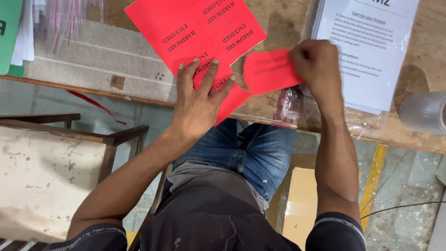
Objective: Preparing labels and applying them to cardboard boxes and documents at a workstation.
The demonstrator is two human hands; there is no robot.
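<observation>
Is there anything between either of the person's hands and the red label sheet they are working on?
Nothing visible. The left hand lies flat on the red label sheet, and the right hand already pinches the torn-off red label beside it.

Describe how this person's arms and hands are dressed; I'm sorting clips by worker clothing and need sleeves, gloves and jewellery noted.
Both hands are bare: no gloves, and no rings, watch or bracelet show on the left hand or the right hand. The forearms are uncovered. Short dark sleeves end at the upper arms, the left sleeve and the right sleeve, each with a thin line of pale stitching near the hem.
</observation>
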